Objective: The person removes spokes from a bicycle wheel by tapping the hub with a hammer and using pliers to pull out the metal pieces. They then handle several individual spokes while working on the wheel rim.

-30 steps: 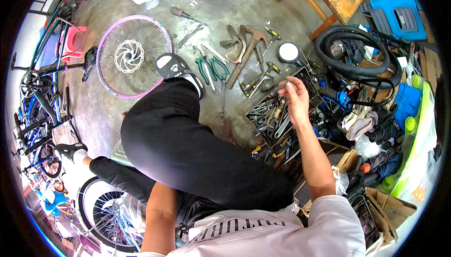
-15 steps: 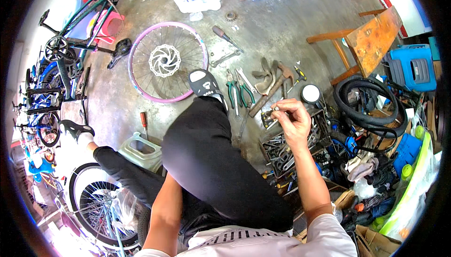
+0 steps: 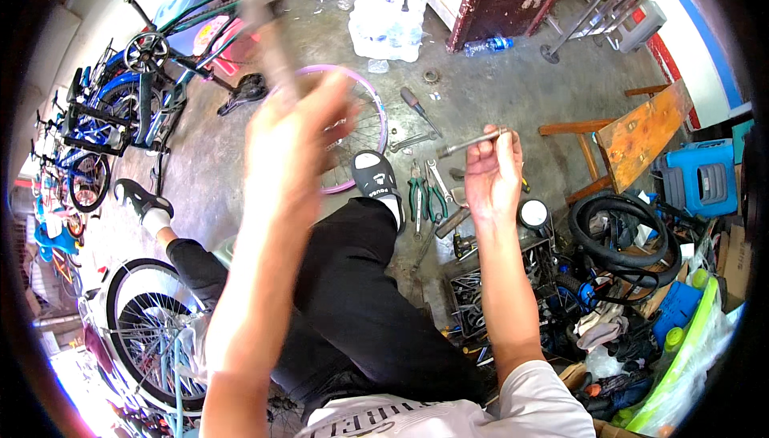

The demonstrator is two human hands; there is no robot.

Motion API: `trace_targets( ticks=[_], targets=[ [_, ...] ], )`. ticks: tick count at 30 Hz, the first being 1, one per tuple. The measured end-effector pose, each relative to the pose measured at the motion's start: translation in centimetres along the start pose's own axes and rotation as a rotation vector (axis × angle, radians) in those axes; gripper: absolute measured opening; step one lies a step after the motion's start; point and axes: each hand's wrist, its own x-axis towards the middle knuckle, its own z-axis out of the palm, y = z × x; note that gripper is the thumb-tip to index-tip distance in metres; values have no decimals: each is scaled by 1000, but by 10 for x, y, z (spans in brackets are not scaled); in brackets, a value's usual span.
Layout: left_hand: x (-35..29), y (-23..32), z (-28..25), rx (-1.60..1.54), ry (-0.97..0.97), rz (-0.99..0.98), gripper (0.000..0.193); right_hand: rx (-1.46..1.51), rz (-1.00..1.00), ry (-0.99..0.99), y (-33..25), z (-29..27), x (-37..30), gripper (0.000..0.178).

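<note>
My left hand (image 3: 292, 146), smeared by motion, is raised over the pink-rimmed wheel (image 3: 383, 106) with its fingers wrapped round a hammer (image 3: 276, 46). The hammer's blurred head points up and away. My right hand (image 3: 493, 174) pinches a slim metal rod (image 3: 465, 145), which sticks out to the left with its thicker end free. Below the rod, pliers (image 3: 424, 198) with green handles and a spanner (image 3: 437, 178) lie on the concrete floor. A screwdriver (image 3: 416, 106) lies farther off. My left forearm and hand cover much of the wheel.
An open toolbox (image 3: 473, 302) full of metal tools is beside my right forearm. Black tyres (image 3: 617, 234) and a tilted wooden stool (image 3: 641, 134) stand to the right. Bicycles (image 3: 120, 110) line the left side. My shoe (image 3: 375, 174) rests near the pliers.
My left hand has come up into view with the hammer. My right hand has moved slightly away from me, and the rod now shows in its fingers. The view has shifted.
</note>
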Motion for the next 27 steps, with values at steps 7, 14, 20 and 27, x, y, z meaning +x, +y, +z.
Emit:
trace_targets(
  ticks=[7,14,20,27],
  targets=[
    [2,-59,102,0,-303,-94,25,3,-28,56,-5,13,13,12],
    [6,-72,108,92,-334,-155,18,-201,-95,57,-5,11,5,17],
    [0,-73,108,-40,-365,-227,18,-266,26,-8,-2,5,4,17],
    [10,-89,101,-193,-422,-336,17,-313,117,-40,-7,0,-2,23]
  ],
)
